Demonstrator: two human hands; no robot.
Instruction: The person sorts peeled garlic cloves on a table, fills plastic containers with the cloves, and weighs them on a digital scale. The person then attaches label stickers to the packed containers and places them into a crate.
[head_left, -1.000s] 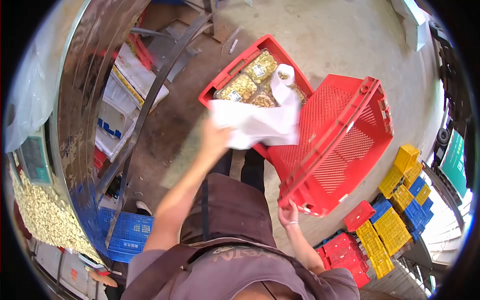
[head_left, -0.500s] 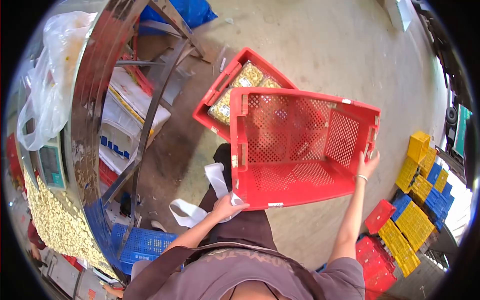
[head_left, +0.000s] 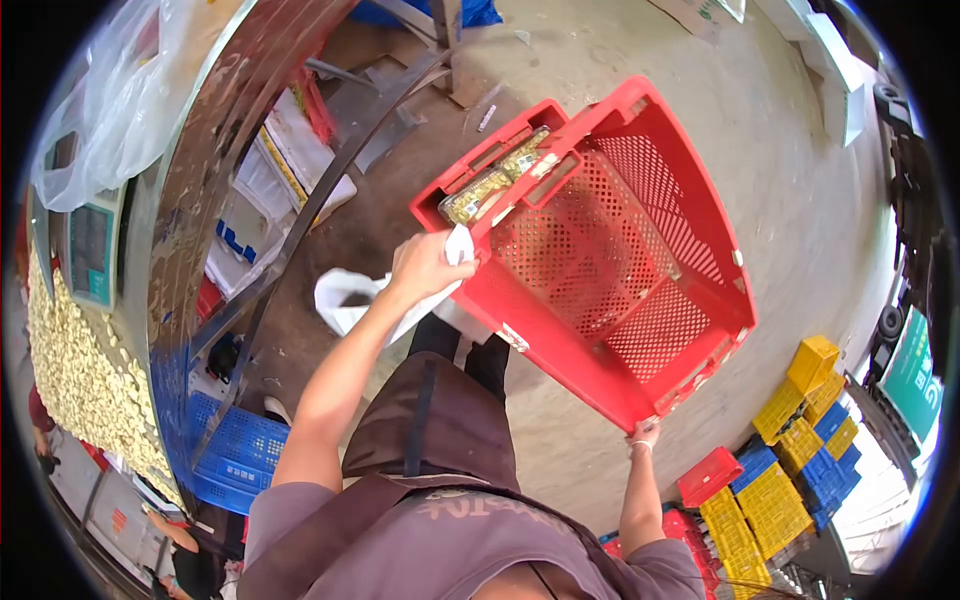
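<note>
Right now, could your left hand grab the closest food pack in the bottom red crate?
Probably not easily: the left hand is close, and part of the pack shows past the upper red crate, but that hand is busy holding a white bag by the crate's corner.

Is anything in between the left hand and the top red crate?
Yes, it looks so: a white bag is bunched in the left hand, right at a corner of the top red crate. I can't tell whether the hand also touches the crate directly.
</note>
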